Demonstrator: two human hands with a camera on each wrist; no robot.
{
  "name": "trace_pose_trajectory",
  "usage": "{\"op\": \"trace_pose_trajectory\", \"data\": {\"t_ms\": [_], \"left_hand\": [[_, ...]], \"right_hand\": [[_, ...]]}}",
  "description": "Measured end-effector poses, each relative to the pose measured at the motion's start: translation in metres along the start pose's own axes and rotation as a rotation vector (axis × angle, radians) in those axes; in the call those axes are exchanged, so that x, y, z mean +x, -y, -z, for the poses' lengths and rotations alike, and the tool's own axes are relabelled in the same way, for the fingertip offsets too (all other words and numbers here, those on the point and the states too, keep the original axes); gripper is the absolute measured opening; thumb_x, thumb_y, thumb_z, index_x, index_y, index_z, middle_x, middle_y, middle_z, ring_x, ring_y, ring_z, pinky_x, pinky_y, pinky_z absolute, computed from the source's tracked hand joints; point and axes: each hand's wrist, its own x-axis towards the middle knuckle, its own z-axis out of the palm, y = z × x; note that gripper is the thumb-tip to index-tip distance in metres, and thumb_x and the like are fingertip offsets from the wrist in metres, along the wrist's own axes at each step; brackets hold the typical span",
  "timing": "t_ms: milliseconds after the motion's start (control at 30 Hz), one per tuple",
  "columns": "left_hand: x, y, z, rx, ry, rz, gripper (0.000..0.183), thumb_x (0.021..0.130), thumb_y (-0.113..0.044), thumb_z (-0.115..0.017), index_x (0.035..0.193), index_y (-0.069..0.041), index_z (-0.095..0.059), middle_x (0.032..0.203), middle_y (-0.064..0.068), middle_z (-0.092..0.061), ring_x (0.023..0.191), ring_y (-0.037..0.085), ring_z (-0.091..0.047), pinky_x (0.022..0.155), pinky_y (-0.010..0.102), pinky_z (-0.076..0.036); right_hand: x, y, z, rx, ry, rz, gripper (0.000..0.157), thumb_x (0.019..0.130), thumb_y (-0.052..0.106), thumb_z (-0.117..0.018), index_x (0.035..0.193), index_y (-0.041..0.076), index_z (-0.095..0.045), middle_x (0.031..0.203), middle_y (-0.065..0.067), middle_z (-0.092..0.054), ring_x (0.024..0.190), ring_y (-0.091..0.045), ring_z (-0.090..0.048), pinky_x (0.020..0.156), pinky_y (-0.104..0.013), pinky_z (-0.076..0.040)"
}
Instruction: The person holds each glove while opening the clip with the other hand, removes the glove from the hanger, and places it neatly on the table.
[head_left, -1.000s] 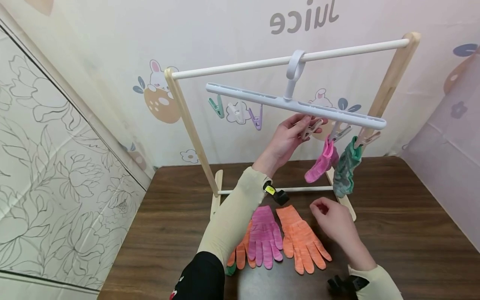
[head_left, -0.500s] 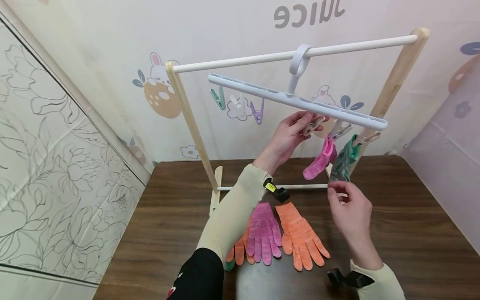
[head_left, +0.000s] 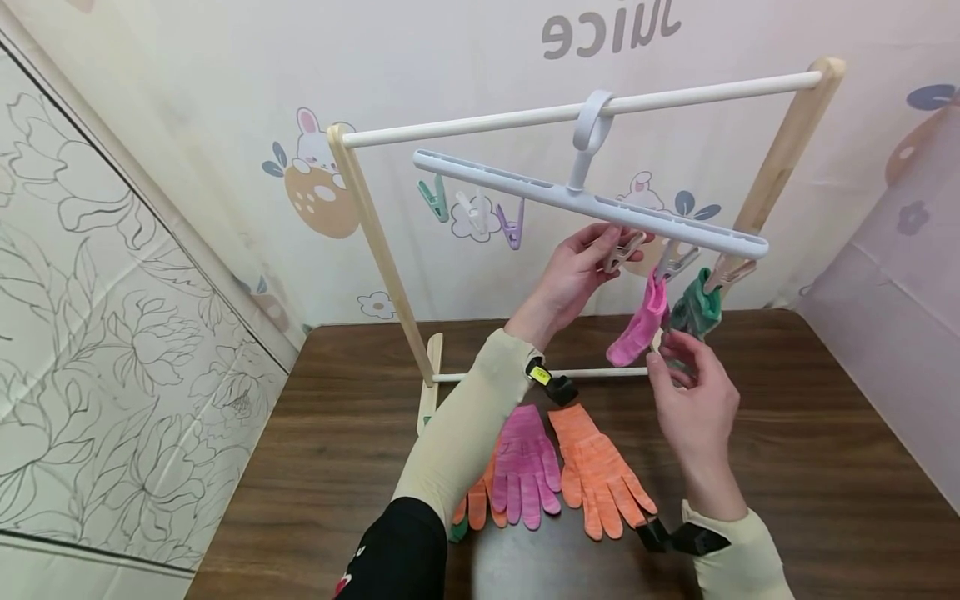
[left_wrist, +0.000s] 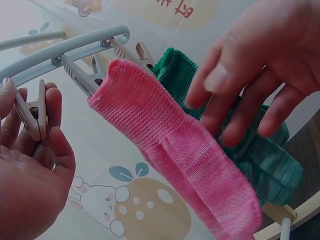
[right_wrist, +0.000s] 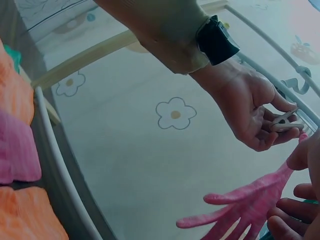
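Observation:
My left hand [head_left: 562,283] pinches a beige clothespin [head_left: 624,252] under the pale blue hanger [head_left: 517,185]. Beside it a pink knitted glove [head_left: 640,327] hangs by its cuff from another clip; its fingers show in the right wrist view. A green glove [head_left: 696,304] hangs from the end clip, further right. My right hand [head_left: 699,398] is at the lower part of the green glove, and the left wrist view shows its fingers [left_wrist: 240,112] loosely spread in front of the green fabric. Whether they press on it is hard to tell. The green glove's lower end is hidden in the head view.
A wooden stand with a white top bar [head_left: 465,127] carries the hanger. Green, white and purple clips [head_left: 510,223] hang at its left. Below, a flat pink glove [head_left: 527,467] and orange gloves [head_left: 602,475] lie on the brown table [head_left: 825,433].
My right hand has risen from below the green glove to its lower part, and the glove's lower end is now behind the hand. My left hand keeps its pinch on the clothespin.

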Motion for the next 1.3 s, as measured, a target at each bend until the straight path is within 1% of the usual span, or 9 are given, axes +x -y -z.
{"op": "trace_pose_trajectory", "data": {"t_ms": [300,467,633,700,833,933,1033,1167,1300], "left_hand": [[0.001,0.004,0.000,-0.015,0.004,-0.011,0.035,0.105,-0.016,-0.049,0.137,0.000,-0.054,0.126,0.018,-0.065,0.094,0.013,-0.068,0.078,0.025,-0.049],[0.002,0.006,-0.001,-0.045,0.014,-0.020,0.036,0.105,-0.013,-0.049,0.137,0.001,-0.053,0.122,0.014,-0.068,0.093,0.013,-0.069,0.077,0.025,-0.050],[0.002,0.007,-0.002,-0.060,0.009,-0.021,0.034,0.105,-0.010,-0.049,0.136,0.002,-0.053,0.125,0.019,-0.066,0.092,0.014,-0.069,0.075,0.025,-0.049],[0.002,0.007,-0.002,-0.057,0.005,-0.024,0.034,0.105,-0.010,-0.048,0.136,0.003,-0.053,0.126,0.020,-0.064,0.092,0.014,-0.069,0.075,0.025,-0.049],[0.001,0.007,-0.001,-0.054,0.009,-0.032,0.035,0.105,-0.011,-0.049,0.137,0.003,-0.052,0.126,0.019,-0.065,0.092,0.013,-0.069,0.076,0.025,-0.050],[0.001,0.007,0.000,-0.052,0.013,-0.036,0.035,0.105,-0.011,-0.048,0.137,0.004,-0.052,0.127,0.019,-0.064,0.092,0.014,-0.069,0.076,0.025,-0.049],[0.001,0.007,0.000,-0.050,0.001,-0.029,0.034,0.105,-0.011,-0.048,0.136,0.004,-0.053,0.128,0.020,-0.063,0.093,0.015,-0.069,0.076,0.025,-0.049],[0.001,0.006,0.000,-0.050,-0.006,-0.023,0.033,0.105,-0.011,-0.048,0.135,0.004,-0.053,0.128,0.020,-0.063,0.094,0.015,-0.069,0.077,0.026,-0.049],[0.000,0.007,0.001,-0.056,-0.008,-0.026,0.032,0.106,-0.012,-0.048,0.132,0.004,-0.055,0.127,0.020,-0.064,0.092,0.014,-0.069,0.076,0.025,-0.048]], "right_hand": [[0.017,0.012,-0.010,0.041,-0.035,-0.012,0.050,0.091,0.022,-0.074,0.138,0.010,-0.059,0.129,-0.003,-0.065,0.112,-0.016,-0.062,0.088,-0.016,-0.049],[0.026,0.019,-0.015,0.065,-0.058,-0.022,0.049,0.091,0.023,-0.074,0.138,0.013,-0.060,0.130,-0.002,-0.065,0.115,-0.019,-0.063,0.089,-0.021,-0.050],[0.032,0.024,-0.017,0.079,-0.084,-0.046,0.045,0.091,0.022,-0.074,0.134,0.016,-0.064,0.129,0.000,-0.066,0.114,-0.018,-0.064,0.087,-0.024,-0.052],[0.034,0.025,-0.017,0.082,-0.088,-0.066,0.043,0.092,0.023,-0.073,0.133,0.019,-0.065,0.129,0.001,-0.066,0.113,-0.017,-0.065,0.087,-0.025,-0.052],[0.036,0.025,-0.019,0.086,-0.098,-0.093,0.039,0.093,0.027,-0.072,0.131,0.021,-0.067,0.127,0.001,-0.067,0.110,-0.017,-0.066,0.086,-0.025,-0.052],[0.035,0.024,-0.019,0.095,-0.122,-0.098,0.037,0.093,0.028,-0.071,0.129,0.020,-0.069,0.124,-0.001,-0.069,0.105,-0.014,-0.067,0.085,-0.023,-0.053],[0.034,0.023,-0.019,0.095,-0.147,-0.092,0.033,0.093,0.029,-0.071,0.124,0.017,-0.072,0.118,-0.004,-0.071,0.095,-0.009,-0.067,0.082,-0.019,-0.053],[0.032,0.021,-0.018,0.100,-0.151,-0.098,0.031,0.095,0.030,-0.069,0.119,0.012,-0.074,0.111,-0.008,-0.073,0.083,-0.008,-0.065,0.075,-0.014,-0.051],[0.030,0.019,-0.015,0.117,-0.132,-0.143,0.033,0.095,0.033,-0.068,0.121,0.013,-0.073,0.113,-0.009,-0.072,0.084,-0.009,-0.064,0.075,-0.014,-0.051]]}}
